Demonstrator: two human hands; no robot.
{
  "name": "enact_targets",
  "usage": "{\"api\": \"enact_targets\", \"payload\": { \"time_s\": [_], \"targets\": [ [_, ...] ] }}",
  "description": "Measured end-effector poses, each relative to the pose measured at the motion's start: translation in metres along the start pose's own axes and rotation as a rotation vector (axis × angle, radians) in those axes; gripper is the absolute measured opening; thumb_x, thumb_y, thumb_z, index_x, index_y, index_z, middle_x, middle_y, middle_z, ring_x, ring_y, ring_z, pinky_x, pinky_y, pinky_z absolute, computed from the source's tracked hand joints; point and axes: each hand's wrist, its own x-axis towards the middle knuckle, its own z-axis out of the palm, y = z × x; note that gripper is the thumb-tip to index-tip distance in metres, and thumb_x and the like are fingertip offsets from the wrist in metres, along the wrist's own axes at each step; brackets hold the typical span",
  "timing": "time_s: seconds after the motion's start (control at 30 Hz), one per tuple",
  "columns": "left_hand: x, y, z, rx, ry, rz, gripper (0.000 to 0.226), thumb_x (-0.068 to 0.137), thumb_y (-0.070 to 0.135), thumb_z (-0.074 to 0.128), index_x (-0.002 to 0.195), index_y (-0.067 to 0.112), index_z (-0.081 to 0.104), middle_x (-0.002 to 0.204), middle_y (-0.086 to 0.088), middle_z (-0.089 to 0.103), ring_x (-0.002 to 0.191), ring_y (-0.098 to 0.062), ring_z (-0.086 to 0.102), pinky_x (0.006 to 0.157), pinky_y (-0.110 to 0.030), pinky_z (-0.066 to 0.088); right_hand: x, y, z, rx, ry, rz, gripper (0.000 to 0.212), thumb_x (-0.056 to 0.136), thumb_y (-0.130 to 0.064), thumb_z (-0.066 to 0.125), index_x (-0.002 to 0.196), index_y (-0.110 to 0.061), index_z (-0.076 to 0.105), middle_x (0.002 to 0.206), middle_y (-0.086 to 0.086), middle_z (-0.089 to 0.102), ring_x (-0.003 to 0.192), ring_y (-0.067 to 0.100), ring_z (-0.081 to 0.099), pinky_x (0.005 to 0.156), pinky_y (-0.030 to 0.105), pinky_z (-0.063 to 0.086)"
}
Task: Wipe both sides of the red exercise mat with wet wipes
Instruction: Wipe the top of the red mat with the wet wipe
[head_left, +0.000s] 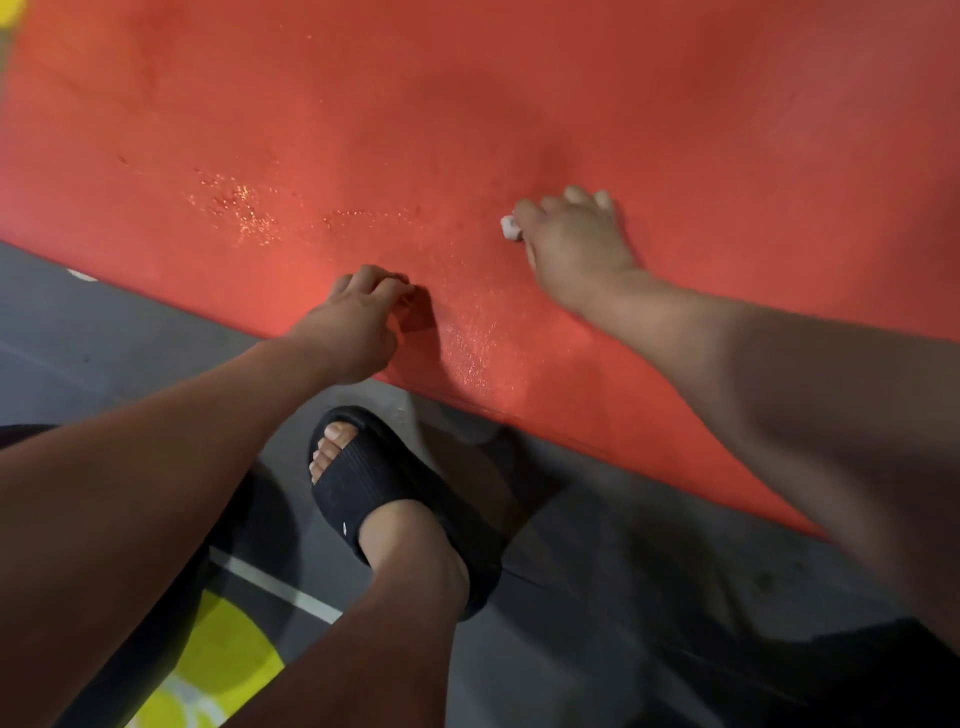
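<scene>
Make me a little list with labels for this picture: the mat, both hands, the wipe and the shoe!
mat: red textured exercise mat, flat on the grey floor
right hand: grips a small bunched white wet wipe, pressed to the mat
left hand: fingers bent, tips resting on the mat near its front edge, nothing visible in it
wet marks: shiny damp patches left of the wipe
shoe: black ribbed slide sandal on a foot, on the floor beside the mat
floor marking: yellow patch

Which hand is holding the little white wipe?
The right hand, farther out on the red mat, grips the white wipe; the left hand, by the mat's near edge, shows no wipe.
</scene>
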Motion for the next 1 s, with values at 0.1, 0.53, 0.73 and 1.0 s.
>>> {"api": "enact_targets", "payload": {
  "time_s": [0.1, 0.53, 0.73, 1.0],
  "targets": [
    [0.003, 0.008, -0.007, 0.018, -0.017, -0.046, 0.064, 0.089, 0.017, 0.059, 0.15, 0.017, 0.037, 0.148, -0.011, 0.034, 0.136, -0.036, 0.033, 0.112, -0.047, 0.036, -0.026, -0.025, 0.01, 0.059, -0.124, -0.293, 0.026, 0.091, -0.013, 0.055, 0.115, -0.023, 0.06, 0.098, 0.006, 0.065, 0.099, 0.032, 0.056, 0.085, 0.041, 0.038],
    [0.06, 0.029, -0.056, 0.072, -0.005, -0.036, 0.055, 0.091, 0.023, 0.059, 0.144, 0.012, 0.047, 0.139, -0.016, 0.044, 0.131, -0.039, 0.039, 0.112, -0.043, 0.034, 0.075, 0.055, -0.028, -0.055, 0.11, 0.081, 0.018, 0.095, -0.02, 0.052, 0.108, -0.014, 0.063, 0.104, 0.017, 0.06, 0.104, 0.038, 0.056, 0.084, 0.046, 0.041],
    [0.092, 0.045, -0.072, 0.035, 0.035, 0.007, 0.055, 0.087, 0.022, 0.059, 0.141, 0.015, 0.049, 0.146, -0.01, 0.037, 0.138, -0.034, 0.032, 0.114, -0.047, 0.036, 0.053, 0.033, -0.019, 0.046, -0.028, -0.159, 0.024, 0.088, -0.018, 0.049, 0.106, -0.018, 0.066, 0.092, 0.011, 0.059, 0.09, 0.035, 0.058, 0.074, 0.041, 0.045],
    [0.117, 0.059, -0.084, 0.063, 0.004, -0.048, 0.044, 0.091, 0.023, 0.057, 0.132, 0.009, 0.049, 0.14, -0.014, 0.039, 0.133, -0.038, 0.039, 0.11, -0.051, 0.039, 0.1, 0.06, -0.051, 0.131, -0.149, 0.043, 0.023, 0.097, -0.037, 0.054, 0.105, -0.016, 0.063, 0.105, 0.013, 0.068, 0.099, 0.035, 0.064, 0.076, 0.037, 0.046]
  ]
}}
